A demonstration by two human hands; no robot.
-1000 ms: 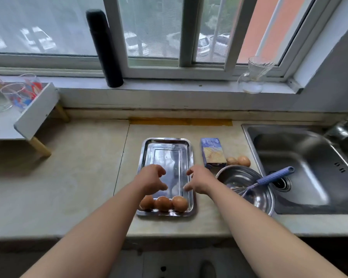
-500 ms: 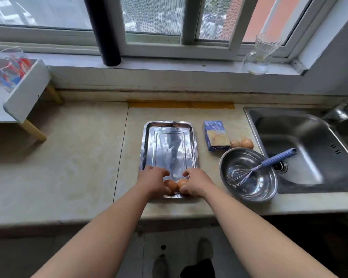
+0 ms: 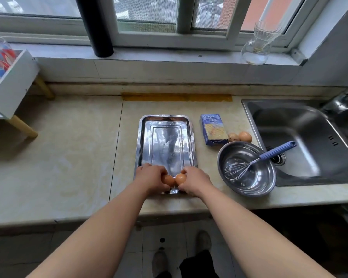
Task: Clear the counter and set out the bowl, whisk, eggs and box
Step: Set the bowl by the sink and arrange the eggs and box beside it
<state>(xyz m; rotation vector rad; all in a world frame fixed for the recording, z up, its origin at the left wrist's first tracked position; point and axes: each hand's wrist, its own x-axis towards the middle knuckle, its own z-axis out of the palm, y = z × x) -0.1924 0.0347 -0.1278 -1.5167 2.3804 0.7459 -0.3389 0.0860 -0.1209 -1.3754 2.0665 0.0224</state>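
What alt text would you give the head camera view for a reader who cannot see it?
Both hands, left hand and right hand, close on eggs at the near end of a steel tray. To the right stand a blue box, two more eggs and a bowl holding a whisk.

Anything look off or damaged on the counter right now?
One of the two eggs beside the blue box, the pale one, looks cracked or broken open. The other egg looks whole. The whisk lies in the bowl; nothing spilled.
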